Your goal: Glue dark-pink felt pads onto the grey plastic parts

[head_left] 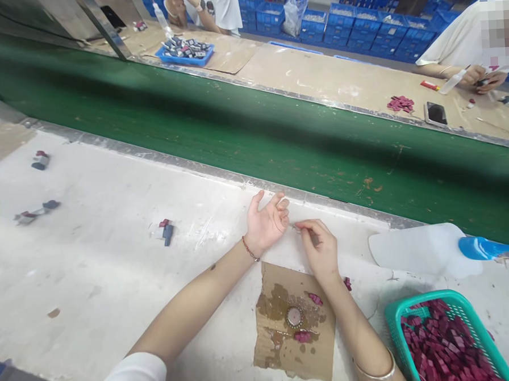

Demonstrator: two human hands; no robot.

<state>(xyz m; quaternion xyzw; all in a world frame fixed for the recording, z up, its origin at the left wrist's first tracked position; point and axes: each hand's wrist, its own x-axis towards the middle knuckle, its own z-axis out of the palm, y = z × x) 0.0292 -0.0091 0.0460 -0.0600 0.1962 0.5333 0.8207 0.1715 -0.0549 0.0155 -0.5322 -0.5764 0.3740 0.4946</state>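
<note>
The white, glue-marked bench (113, 266) borders a green, flat conveyor belt (252, 139). At the left of the bench lie two grey-and-maroon plastic assemblies (40, 160), one nearer the belt than the other; a third assembly, light grey, dark grey and maroon (166, 232), lies apart to their right. The left hand (267, 224) is raised palm up near the belt edge, fingers spread and partly curled. Nearer the wearer, between the forearms, a brown, stained cardboard sheet (295, 364) carries a round, serrated-edge cap (294, 317) and two small maroon plastic pieces (315, 299), one on each side of the cap. The right hand (321, 252) is just beside the left hand; its fingers are narrow, pinched on a small, thin item (296, 227) too blurred to identify. Farther right, a translucent white plastic bottle (415, 249) with a blue neck lies behind a green, perforated plastic basket (458, 296) filled with maroon pieces (446, 345).
</note>
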